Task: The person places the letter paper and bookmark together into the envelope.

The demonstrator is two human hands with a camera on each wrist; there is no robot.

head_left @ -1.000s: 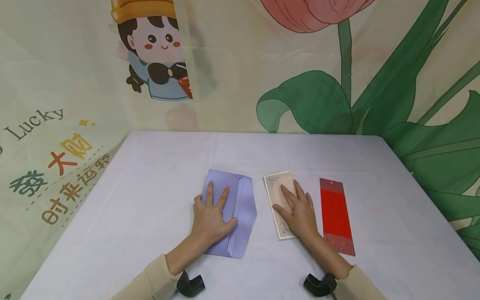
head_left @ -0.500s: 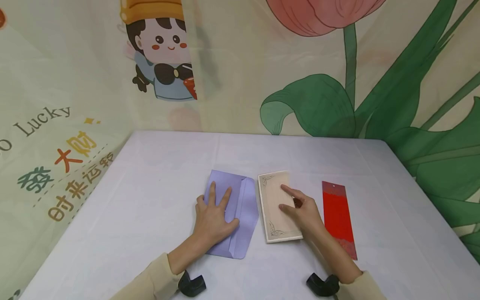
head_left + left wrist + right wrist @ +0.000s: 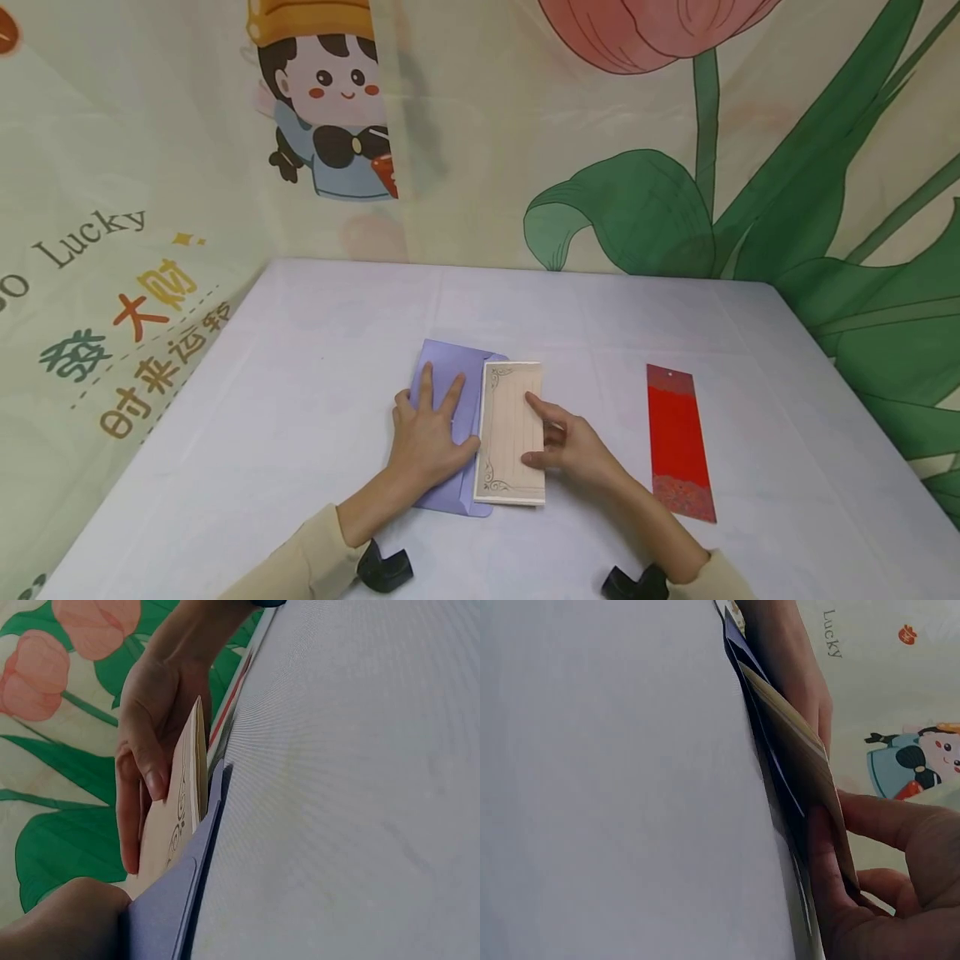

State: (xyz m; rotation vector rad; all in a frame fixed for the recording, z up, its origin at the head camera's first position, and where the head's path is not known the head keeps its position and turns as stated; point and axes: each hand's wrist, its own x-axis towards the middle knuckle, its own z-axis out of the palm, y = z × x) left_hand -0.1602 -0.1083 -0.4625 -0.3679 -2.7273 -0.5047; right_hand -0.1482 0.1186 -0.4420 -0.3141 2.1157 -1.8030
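My left hand [image 3: 429, 429], fingers spread, presses down on a purple envelope [image 3: 441, 362] lying on the table. My right hand [image 3: 576, 446] pinches the right edge of the cream letter paper [image 3: 508, 433], thumb and index finger on top and other fingers beneath. The paper has ruled lines and ornate printed corners, and its layered edge shows in the left wrist view. It overlaps the envelope's right side, hiding most of the flap. From the right wrist view, the letter paper [image 3: 791, 735] slants up from the envelope, its held edge raised.
A red card [image 3: 678, 442] with a small hole at its top lies on the white-covered table [image 3: 322, 358], right of my right hand. Behind the table hangs a printed backdrop [image 3: 472, 150] with a cartoon figure and tulips.
My right hand went from resting on the letter paper to pinching its right edge, and moved it left over the envelope. The left hand has stayed on the envelope.
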